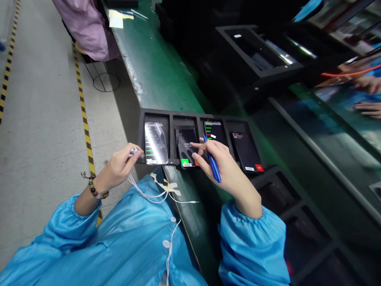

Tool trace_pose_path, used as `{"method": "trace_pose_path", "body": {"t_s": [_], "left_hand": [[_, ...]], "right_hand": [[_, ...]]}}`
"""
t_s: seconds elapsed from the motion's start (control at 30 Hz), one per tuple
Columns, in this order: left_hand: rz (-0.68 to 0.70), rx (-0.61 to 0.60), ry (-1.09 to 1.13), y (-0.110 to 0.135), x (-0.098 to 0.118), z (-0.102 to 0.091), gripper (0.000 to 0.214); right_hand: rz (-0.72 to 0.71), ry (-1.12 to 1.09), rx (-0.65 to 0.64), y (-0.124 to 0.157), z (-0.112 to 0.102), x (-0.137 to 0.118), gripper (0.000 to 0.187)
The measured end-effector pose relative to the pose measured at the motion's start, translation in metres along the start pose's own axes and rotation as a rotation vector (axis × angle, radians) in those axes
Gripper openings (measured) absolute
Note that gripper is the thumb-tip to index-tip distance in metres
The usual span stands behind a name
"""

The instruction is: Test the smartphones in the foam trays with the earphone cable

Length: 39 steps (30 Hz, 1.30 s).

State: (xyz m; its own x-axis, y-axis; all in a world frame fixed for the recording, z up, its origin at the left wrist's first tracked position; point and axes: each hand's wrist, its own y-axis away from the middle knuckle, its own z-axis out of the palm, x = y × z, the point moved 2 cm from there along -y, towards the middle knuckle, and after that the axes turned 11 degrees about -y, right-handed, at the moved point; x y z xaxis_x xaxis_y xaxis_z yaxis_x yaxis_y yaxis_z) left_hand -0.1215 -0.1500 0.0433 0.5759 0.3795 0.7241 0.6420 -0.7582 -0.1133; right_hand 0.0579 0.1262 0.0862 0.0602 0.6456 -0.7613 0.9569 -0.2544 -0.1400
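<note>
In a black foam tray [171, 119] lie several smartphones, each in its own compartment with the screen lit. My right hand [218, 161] holds a blue pen [212, 161] and reaches its index finger over the screen of the second smartphone [187, 149] from the left. Whether the fingertip touches the glass I cannot tell. My left hand [120, 165] is closed on white earphones [133, 151], left of the first smartphone [156, 143]. Their white cable [145, 194] hangs down, bound with yellowish tape [165, 185], and a plug [193, 201] lies over the bench edge.
The green bench [149, 67] runs away from me, with paper notes [116, 20] and pens at its far end. More black trays [276, 186] stand at the right. A person in pink [89, 28] sits at the far left; another person's hands [369, 83] show at the right.
</note>
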Motion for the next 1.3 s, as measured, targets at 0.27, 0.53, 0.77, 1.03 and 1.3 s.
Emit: {"method": "trace_pose_path", "body": {"t_s": [0.27, 0.53, 0.77, 1.03, 1.3], "left_hand": [[-0.361, -0.345, 0.683, 0.044, 0.009, 0.045, 0.053], [-0.571, -0.111, 1.037, 0.049, 0.027, 0.108, 0.062], [-0.570, 0.138, 1.008, 0.047, 0.037, 0.122, 0.064], [-0.627, 0.230, 1.040, 0.045, 0.044, 0.128, 0.066], [-0.678, 0.338, 1.077, 0.038, 0.053, 0.126, 0.065]], "right_hand": [[-0.100, 0.003, -0.251, -0.113, 0.054, -0.009, 0.016], [-0.115, 0.209, -0.340, -0.159, 0.100, 0.005, 0.016], [-0.089, 0.255, -0.309, -0.156, 0.093, 0.002, 0.018], [-0.038, 0.242, -0.291, -0.152, 0.092, 0.001, 0.020], [-0.033, 0.298, -0.271, -0.151, 0.090, 0.005, 0.025]]}}
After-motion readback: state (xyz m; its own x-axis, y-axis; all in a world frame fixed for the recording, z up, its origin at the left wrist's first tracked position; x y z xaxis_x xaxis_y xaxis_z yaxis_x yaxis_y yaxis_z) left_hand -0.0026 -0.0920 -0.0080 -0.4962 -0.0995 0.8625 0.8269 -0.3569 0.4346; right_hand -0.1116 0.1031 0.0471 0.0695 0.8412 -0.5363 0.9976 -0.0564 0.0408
